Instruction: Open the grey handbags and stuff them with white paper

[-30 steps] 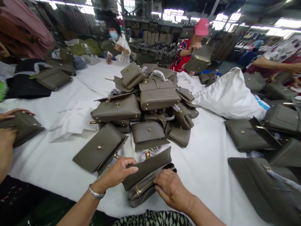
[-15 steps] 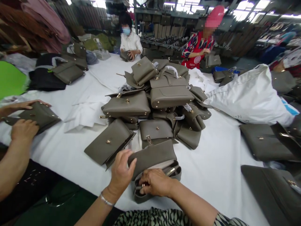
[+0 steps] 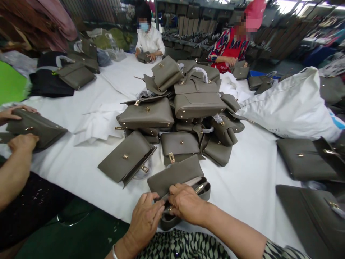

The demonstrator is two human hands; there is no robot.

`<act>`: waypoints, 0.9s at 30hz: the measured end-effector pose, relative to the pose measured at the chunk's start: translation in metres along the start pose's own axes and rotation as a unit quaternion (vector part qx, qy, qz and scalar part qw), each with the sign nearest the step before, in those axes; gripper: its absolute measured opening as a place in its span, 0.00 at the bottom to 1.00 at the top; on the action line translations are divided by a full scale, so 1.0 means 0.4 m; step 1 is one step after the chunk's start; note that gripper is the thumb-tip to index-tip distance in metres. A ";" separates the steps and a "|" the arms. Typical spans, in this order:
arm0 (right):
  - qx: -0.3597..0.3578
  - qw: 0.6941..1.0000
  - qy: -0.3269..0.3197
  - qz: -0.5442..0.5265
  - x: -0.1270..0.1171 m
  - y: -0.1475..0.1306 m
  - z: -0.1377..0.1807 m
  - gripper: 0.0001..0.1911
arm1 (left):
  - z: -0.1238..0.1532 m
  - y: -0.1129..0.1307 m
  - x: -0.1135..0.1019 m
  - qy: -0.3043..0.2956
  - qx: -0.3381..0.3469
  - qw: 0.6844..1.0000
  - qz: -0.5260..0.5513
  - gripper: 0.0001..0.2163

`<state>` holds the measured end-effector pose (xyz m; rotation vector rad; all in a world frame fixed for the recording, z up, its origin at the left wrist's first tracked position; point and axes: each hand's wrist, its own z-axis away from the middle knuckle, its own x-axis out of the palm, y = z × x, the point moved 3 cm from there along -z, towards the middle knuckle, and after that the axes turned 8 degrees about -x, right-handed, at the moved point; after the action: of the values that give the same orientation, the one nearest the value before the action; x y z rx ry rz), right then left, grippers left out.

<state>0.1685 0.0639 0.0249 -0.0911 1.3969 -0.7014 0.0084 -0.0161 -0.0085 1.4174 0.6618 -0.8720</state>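
1. The soft grey-green leather bag [image 3: 176, 176] lies on the white desk [image 3: 242, 194], near its front edge.
2. The left hand [image 3: 145, 219] and the right hand [image 3: 185, 203] pinch its open top edge, fingers curled.
3. It looks light and bendy; its edges look easiest to hold.

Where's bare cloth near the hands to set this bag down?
Bare white cloth lies right of the held bag, before the flat bags. Another patch sits left of the open bag. The centre pile is crowded.

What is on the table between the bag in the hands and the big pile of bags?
In the head view, one flat grey bag with a gold stud lies between the held bag and the pile, its gold clasp near the held bag's flap.
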 end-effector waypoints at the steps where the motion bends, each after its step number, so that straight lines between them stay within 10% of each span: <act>1: 0.009 1.000 -0.007 -0.023 0.000 0.007 0.006 0.11 | 0.006 -0.001 0.005 -0.023 -0.011 0.999 0.022 0.10; 10: 0.050 0.997 0.055 0.015 0.034 0.003 0.042 0.11 | 0.003 0.029 0.000 -0.090 -0.082 0.991 0.062 0.05; 18: -0.139 0.956 0.161 0.203 0.009 0.103 0.203 0.09 | 0.005 0.050 0.001 -0.075 -0.091 0.992 0.043 0.05; 27: -0.012 0.980 0.042 0.192 -0.062 0.221 0.278 0.16 | -0.036 0.045 0.020 -0.052 -0.122 0.990 0.056 0.05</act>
<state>0.3055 0.1091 0.0288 0.1878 1.4512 -0.3690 0.0292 -0.0039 -0.0061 1.1691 0.5837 -0.7441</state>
